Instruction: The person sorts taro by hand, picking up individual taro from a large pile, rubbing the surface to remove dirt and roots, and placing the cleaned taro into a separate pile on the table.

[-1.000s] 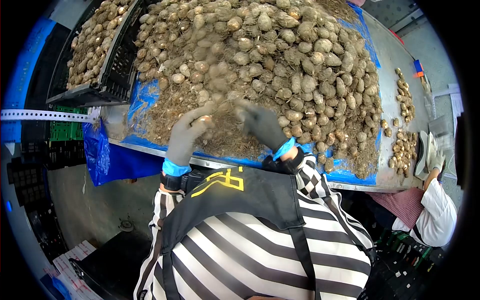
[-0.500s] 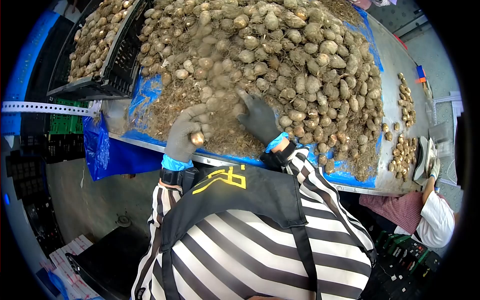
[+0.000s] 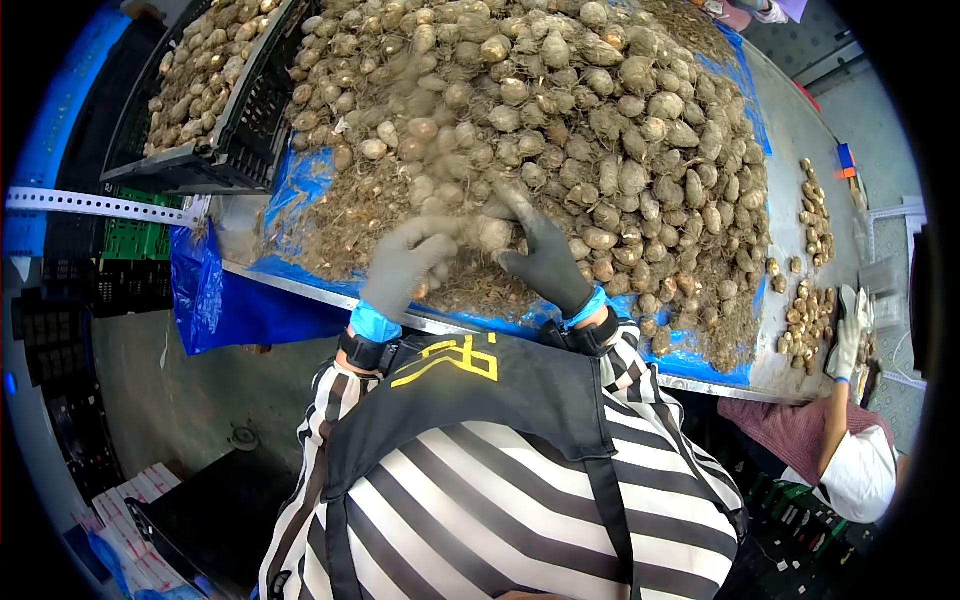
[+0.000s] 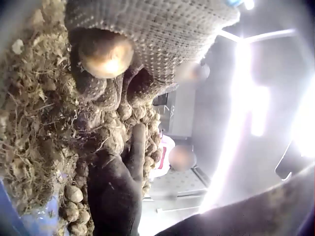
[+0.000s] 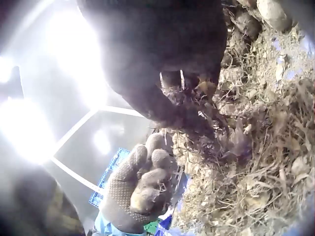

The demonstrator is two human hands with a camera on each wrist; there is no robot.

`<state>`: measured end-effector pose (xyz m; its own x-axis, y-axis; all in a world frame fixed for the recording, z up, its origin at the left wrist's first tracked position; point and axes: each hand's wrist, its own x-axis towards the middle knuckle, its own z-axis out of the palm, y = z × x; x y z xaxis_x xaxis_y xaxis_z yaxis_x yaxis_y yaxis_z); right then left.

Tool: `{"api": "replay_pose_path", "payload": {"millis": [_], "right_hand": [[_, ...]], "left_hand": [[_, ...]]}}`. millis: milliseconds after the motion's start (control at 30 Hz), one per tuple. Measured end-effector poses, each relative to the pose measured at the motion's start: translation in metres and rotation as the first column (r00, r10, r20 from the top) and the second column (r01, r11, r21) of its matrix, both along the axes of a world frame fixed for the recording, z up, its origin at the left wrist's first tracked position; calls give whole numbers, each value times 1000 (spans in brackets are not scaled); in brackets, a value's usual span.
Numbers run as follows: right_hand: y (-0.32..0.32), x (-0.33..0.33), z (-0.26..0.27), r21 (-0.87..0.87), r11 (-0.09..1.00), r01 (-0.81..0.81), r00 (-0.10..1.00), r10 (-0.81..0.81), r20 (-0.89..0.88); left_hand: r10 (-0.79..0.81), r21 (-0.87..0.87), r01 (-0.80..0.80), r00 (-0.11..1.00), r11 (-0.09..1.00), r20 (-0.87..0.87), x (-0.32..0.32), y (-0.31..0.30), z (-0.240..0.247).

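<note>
Both hands work at the near side of the heap of root-covered tubers (image 3: 620, 150). The gloved left hand (image 3: 405, 265) has its fingers curled round a smooth tuber (image 4: 106, 53), in front of the heap. The dark-gloved right hand (image 3: 552, 265) lies beside it; a rounder tuber (image 3: 495, 235) shows between its thumb and forefinger, though blur leaves it unclear whether they grip it. Left of the heap: a black crate (image 3: 235, 130) of tubers.

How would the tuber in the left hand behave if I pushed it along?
The tuber would probably roll, since it looks rounded. It seems firm, keeping its shape in the left hand's curled fingers. Its smooth, shiny face may be slightly slippery.
</note>
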<state>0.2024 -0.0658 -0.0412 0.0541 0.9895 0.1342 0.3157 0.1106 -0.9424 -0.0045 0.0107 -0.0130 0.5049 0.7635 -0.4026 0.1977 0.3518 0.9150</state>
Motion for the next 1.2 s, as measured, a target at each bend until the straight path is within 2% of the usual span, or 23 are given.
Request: {"api": "replay_pose_path", "payload": {"millis": [100, 167, 200, 267, 367, 500, 600, 700, 800, 867, 967, 1000, 1067, 1200], "right_hand": [[-2, -6, 9, -64, 998, 3, 1000, -4, -24], [-2, -9, 3, 19, 999, 29, 995, -30, 96], [0, -12, 4, 63, 997, 37, 987, -47, 155], [0, -14, 15, 53, 999, 0, 989, -8, 150], [-3, -17, 18, 104, 995, -9, 988, -7, 156], [0, -14, 17, 124, 992, 13, 996, -24, 86], [-1, -14, 3, 133, 990, 54, 992, -69, 107], [-6, -14, 11, -42, 995, 86, 995, -84, 55], [-5, -12, 28, -170, 985, 19, 995, -3, 96], [-4, -13, 18, -105, 994, 18, 998, -23, -50], [-4, -12, 14, -81, 997, 15, 966, -36, -258], [-3, -12, 14, -84, 996, 12, 946, -38, -323], [-3, -12, 21, -77, 997, 2, 946, -27, -322], [-1, -12, 18, -80, 997, -5, 935, -24, -354]], "left_hand": [[14, 72, -10, 998, 997, -55, 6, -2, 0], [62, 132, -48, 993, 990, -102, 6, 0, -8], [33, 155, -18, 995, 988, -94, 8, 0, -4], [-22, 196, 37, 997, 980, -78, 11, -2, 5], [-205, 40, 206, 978, 978, -22, 10, -2, 9], [-179, 81, 182, 983, 980, -44, 14, 1, 9], [-156, 108, 157, 988, 982, -21, 12, 1, 10], [-165, 99, 161, 986, 982, 28, 7, 3, 11], [-133, 55, 130, 990, 990, 42, 4, 3, 11], [-143, 57, 140, 988, 989, 53, -1, 6, 1], [-155, 213, 163, 986, 963, -56, 4, 0, 4], [-164, 169, 165, 986, 972, -20, 5, -1, 8], [-177, 81, 173, 983, 982, 53, 7, -3, 17], [-167, 332, 197, 979, 923, -116, 8, -4, 3]]}}
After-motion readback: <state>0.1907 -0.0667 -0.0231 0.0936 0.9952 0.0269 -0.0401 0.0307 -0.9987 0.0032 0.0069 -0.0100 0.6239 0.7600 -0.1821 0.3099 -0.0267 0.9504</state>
